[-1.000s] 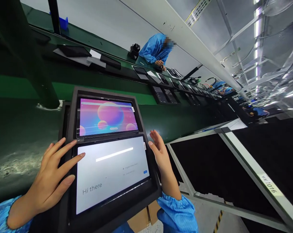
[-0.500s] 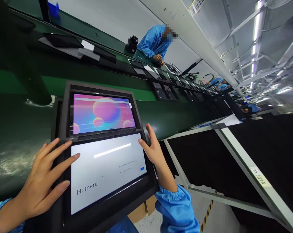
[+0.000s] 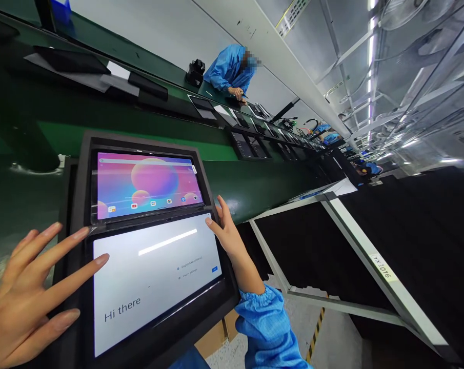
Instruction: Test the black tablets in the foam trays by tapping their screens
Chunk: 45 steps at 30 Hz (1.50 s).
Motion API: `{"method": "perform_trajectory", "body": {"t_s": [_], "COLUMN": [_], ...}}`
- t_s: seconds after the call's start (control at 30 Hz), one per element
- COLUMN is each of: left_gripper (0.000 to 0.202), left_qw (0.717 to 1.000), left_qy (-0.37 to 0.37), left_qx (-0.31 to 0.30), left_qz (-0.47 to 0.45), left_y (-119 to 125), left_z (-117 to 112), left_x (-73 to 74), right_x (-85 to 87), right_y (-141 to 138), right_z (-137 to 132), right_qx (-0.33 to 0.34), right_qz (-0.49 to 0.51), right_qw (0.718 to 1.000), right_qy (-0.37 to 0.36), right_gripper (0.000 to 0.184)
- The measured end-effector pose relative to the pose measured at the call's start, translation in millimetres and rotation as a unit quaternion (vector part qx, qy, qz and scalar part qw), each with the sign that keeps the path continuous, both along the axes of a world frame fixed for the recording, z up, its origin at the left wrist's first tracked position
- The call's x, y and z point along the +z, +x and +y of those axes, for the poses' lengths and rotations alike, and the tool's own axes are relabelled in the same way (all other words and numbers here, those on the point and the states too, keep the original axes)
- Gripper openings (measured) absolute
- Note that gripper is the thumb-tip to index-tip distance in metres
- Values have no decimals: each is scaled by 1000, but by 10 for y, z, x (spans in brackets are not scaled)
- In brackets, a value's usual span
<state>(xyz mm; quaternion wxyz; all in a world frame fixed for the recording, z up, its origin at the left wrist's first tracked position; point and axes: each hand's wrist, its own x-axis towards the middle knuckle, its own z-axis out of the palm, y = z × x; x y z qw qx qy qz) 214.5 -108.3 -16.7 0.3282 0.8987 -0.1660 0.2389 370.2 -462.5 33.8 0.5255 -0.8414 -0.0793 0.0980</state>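
A black foam tray in front of me holds two tablets. The farther tablet glows pink and blue, with a row of app icons along the bottom of its screen. On the nearer tablet a white screen reads "Hi there". My left hand is open, fingers spread over the tray's left side; its index fingertip is over the white screen's left edge. My right hand holds the tray's right edge, thumb at the nearer tablet's upper right corner and fingers along the outside.
A green conveyor line runs away to the right, carrying several tablets and dark trays. Across it a person in blue works, hands together. A dark post stands at left. A metal frame with black panels is at right.
App icons have appeared on the farther tablet's screen. My left hand has shifted left, its fingers more widely spread. The whole view has swung, so the scene sits farther left.
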Motion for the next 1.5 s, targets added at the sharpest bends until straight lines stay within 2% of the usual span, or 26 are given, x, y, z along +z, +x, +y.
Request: {"method": "perform_trajectory", "body": {"t_s": [0.13,0.27,0.4,0.57,0.83,1.03,1.13,1.27,1.33,1.5], "left_gripper": [70,68,65,55,78,74,74,77,78,81], "left_qw": [1000,1000,999,996,999,999,999,999,999,999], "left_qy": [4,17,35,70,-34,-19,-21,-37,-41,-42], "left_qx": [-9,-11,-14,-12,-4,5,11,13,12,13], "left_qz": [-4,-11,-6,51,-39,-34,-22,-12,-13,-24], "left_y": [27,55,91,121,94,100,85,64,59,21], "left_z": [-22,-33,-75,-134,-106,-119,-120,-106,-96,-68], "left_x": [55,90,112,108,34,47,37,-3,-21,-28], "right_x": [-32,51,161,167,176,140,98,47,40,93], "right_y": [-1,-85,-178,-172,-155,-139,-135,-119,-110,-253], "right_z": [-21,17,79,116,115,86,66,60,57,-67], "right_qx": [-22,-71,-30,-27,-49,-40,-51,-29,-13,-18], "right_qz": [-4,-120,-211,-206,-182,-166,-139,-96,-78,-75], "right_qw": [1000,990,974,975,980,984,987,991,992,996], "right_qy": [18,-27,-78,-84,-66,-51,-55,-94,-103,-50], "right_gripper": [76,52,31,27,28,30,42,78,89,87]}}
